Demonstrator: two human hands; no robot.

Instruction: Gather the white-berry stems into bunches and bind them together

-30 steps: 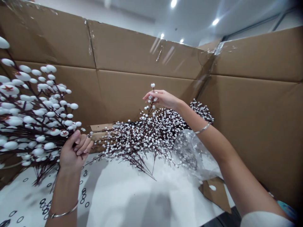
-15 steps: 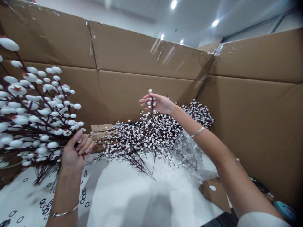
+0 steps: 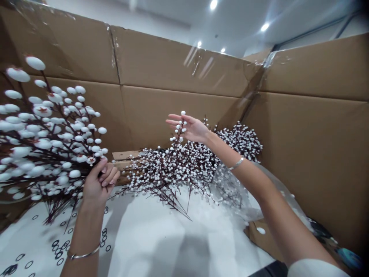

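At the left, my left hand is closed around the lower stems of a thick bunch of artificial berry branches, with dark stems and white berries. The bunch fans out up and to the left. My right hand reaches over a pile of similar berry branches at the back middle. Its fingers are stretched out to the left, and an upright berry sprig stands against them. Whether the thumb presses on this sprig I cannot make out.
Tall cardboard walls enclose the white work surface. Small black rings lie scattered at the lower left. Clear plastic wrapping sits right of the pile, near a cardboard piece. More stems lie under the held bunch.
My left hand and its bunch have shifted slightly right. My right hand's fingers have straightened further, and the sprig beside them now leans differently, its lower part further left.
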